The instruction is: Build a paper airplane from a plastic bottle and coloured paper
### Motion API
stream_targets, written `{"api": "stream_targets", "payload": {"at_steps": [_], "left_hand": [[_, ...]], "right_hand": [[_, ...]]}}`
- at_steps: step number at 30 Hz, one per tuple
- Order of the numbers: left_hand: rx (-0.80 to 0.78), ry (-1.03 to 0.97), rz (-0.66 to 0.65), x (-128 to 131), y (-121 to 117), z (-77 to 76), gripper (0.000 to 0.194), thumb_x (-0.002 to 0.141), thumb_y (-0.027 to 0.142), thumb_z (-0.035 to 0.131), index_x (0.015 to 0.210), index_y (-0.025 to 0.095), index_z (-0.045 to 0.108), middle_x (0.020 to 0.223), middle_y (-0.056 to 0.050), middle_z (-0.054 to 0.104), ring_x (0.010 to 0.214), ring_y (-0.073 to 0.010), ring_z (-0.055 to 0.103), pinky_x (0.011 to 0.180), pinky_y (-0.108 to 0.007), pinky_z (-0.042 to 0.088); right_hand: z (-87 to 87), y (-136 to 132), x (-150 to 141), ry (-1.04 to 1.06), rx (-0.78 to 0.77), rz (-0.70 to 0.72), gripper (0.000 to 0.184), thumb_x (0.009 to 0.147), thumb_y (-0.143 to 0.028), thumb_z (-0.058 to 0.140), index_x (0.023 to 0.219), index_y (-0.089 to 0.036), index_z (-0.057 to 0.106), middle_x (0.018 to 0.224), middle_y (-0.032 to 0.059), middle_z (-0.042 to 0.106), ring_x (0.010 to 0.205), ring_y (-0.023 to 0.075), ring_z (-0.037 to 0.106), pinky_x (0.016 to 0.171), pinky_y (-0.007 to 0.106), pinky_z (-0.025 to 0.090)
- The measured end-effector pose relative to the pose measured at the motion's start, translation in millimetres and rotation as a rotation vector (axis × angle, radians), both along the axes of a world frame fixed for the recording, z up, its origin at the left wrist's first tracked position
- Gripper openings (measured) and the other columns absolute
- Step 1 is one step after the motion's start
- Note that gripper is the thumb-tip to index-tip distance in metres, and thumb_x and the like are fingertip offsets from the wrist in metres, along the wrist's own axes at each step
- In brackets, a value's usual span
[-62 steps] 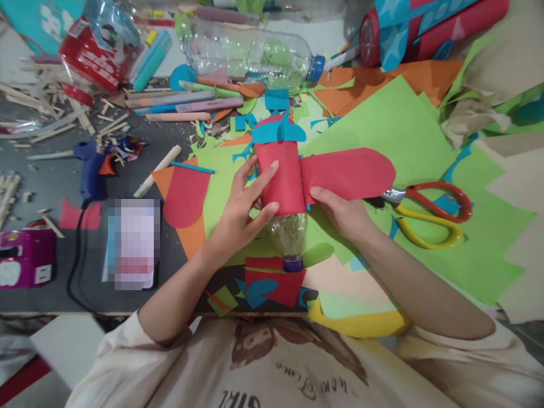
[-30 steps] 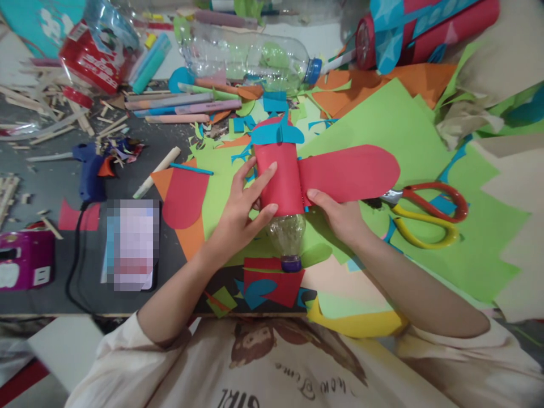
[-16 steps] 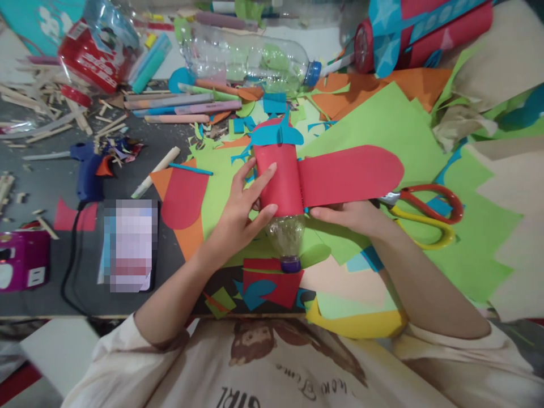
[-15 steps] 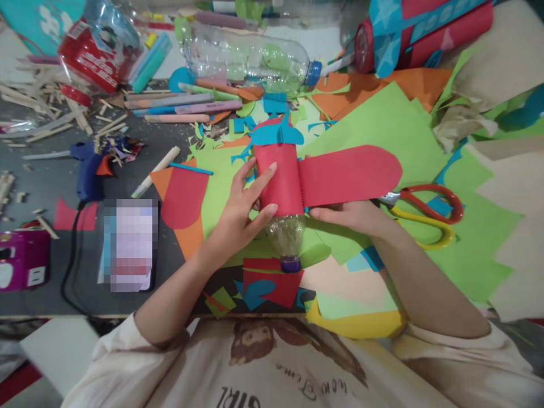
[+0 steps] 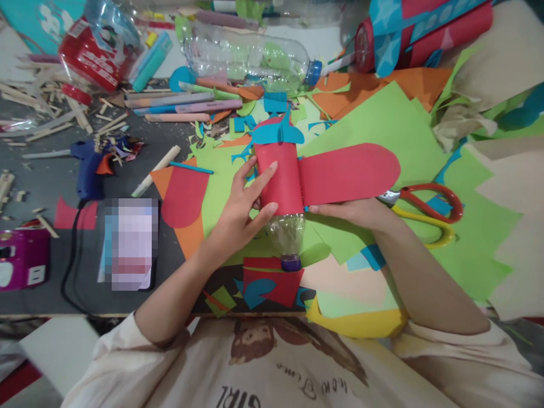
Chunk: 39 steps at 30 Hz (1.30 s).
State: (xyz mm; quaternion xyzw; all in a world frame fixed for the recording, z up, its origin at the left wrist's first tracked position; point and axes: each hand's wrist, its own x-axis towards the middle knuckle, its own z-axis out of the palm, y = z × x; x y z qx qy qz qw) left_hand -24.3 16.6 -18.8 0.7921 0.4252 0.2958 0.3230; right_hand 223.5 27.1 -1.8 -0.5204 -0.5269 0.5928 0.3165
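A plastic bottle [image 5: 287, 235] wrapped in red paper lies with its dark blue cap toward me. Blue paper fins [image 5: 278, 135] stick out at its far end. My left hand [image 5: 238, 207] holds the bottle from the left, with the index finger and thumb on the red wrap. A rounded red paper wing [image 5: 351, 174] extends from the bottle's right side, its inner edge against the wrap. My right hand [image 5: 355, 212] supports this wing from below along its near edge; the thumb shows close to the bottle, while the other fingers are hidden under the paper.
Scissors [image 5: 431, 212] lie right of my right hand on green paper [image 5: 378, 127]. Another red wing piece [image 5: 185, 195], a phone [image 5: 131, 243] and a blue glue gun [image 5: 88, 170] are at left. Behind lie markers [image 5: 182, 105], a clear bottle [image 5: 250, 54] and a red-and-blue model [image 5: 446, 37].
The red wing's outer end has shifted very slightly left, together with my right hand. My left hand keeps its hold on the bottle.
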Motion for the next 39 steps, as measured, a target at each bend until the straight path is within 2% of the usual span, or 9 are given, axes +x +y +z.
{"api": "stream_targets", "payload": {"at_steps": [5, 11, 21, 27, 33, 36, 39], "left_hand": [[-0.013, 0.022, 0.016, 0.5, -0.3, 1.3, 0.056, 0.099, 0.051, 0.041, 0.152, 0.037, 0.029, 0.158, -0.012, 0.024, 0.146, -0.0306, 0.031, 0.086, -0.031, 0.056], [-0.018, 0.013, 0.044, 1.8, -0.8, -0.5, 0.055, 0.099, 0.053, 0.040, 0.151, 0.044, 0.027, 0.158, -0.008, 0.025, 0.144, -0.0323, 0.036, 0.084, -0.032, 0.057], [0.016, 0.023, 0.031, 0.5, -0.4, -2.2, 0.056, 0.099, 0.052, 0.041, 0.152, 0.037, 0.030, 0.158, -0.011, 0.026, 0.144, -0.0305, 0.034, 0.086, -0.031, 0.056], [0.006, 0.002, 0.023, -0.8, 0.9, -3.3, 0.055, 0.099, 0.051, 0.043, 0.151, 0.043, 0.029, 0.158, -0.009, 0.026, 0.140, -0.0292, 0.041, 0.084, -0.031, 0.057], [0.030, 0.009, 0.032, 0.5, 0.7, -3.3, 0.057, 0.099, 0.053, 0.041, 0.152, 0.041, 0.027, 0.159, -0.010, 0.026, 0.143, -0.0293, 0.037, 0.083, -0.031, 0.058], [0.076, 0.030, 0.098, 0.9, 1.0, -5.4, 0.059, 0.099, 0.056, 0.038, 0.153, 0.036, 0.028, 0.159, -0.012, 0.028, 0.144, -0.0315, 0.036, 0.088, -0.034, 0.056], [0.067, 0.063, 0.152, 2.5, 1.1, -6.9, 0.058, 0.098, 0.059, 0.036, 0.149, 0.032, 0.037, 0.157, -0.013, 0.032, 0.142, -0.0307, 0.040, 0.090, -0.034, 0.056]], "right_hand": [[-0.7, -0.1, 0.2, -0.058, -0.014, 0.010, 0.044, 0.060, -0.041, 0.087, 0.102, -0.035, 0.074, 0.121, -0.0012, 0.073, 0.121, 0.0332, 0.064, 0.110, 0.054, 0.047], [-2.3, 0.2, 0.7, -0.081, -0.022, 0.073, 0.049, 0.064, -0.045, 0.084, 0.110, -0.034, 0.072, 0.126, -0.0009, 0.071, 0.122, 0.0328, 0.063, 0.106, 0.051, 0.052], [-8.7, 0.5, 1.7, -0.053, 0.017, 0.090, 0.047, 0.065, -0.046, 0.084, 0.109, -0.033, 0.072, 0.127, 0.0000, 0.071, 0.123, 0.0324, 0.062, 0.109, 0.052, 0.049], [-7.1, 0.4, 1.5, -0.053, 0.005, 0.108, 0.045, 0.067, -0.046, 0.083, 0.108, -0.032, 0.072, 0.129, 0.0008, 0.070, 0.122, 0.0316, 0.062, 0.109, 0.051, 0.048], [-7.1, 0.6, 0.9, -0.067, -0.003, 0.102, 0.045, 0.066, -0.048, 0.082, 0.107, -0.032, 0.071, 0.127, 0.0012, 0.070, 0.121, 0.0309, 0.063, 0.109, 0.049, 0.048], [-4.9, 1.1, -2.7, -0.093, 0.022, 0.108, 0.037, 0.070, -0.049, 0.077, 0.101, -0.029, 0.072, 0.119, 0.0026, 0.073, 0.117, 0.0300, 0.064, 0.106, 0.047, 0.049], [-0.3, 1.6, -7.3, -0.114, 0.024, 0.120, 0.026, 0.074, -0.049, 0.070, 0.083, -0.025, 0.068, 0.098, 0.0055, 0.075, 0.106, 0.0287, 0.067, 0.094, 0.044, 0.054]]}}
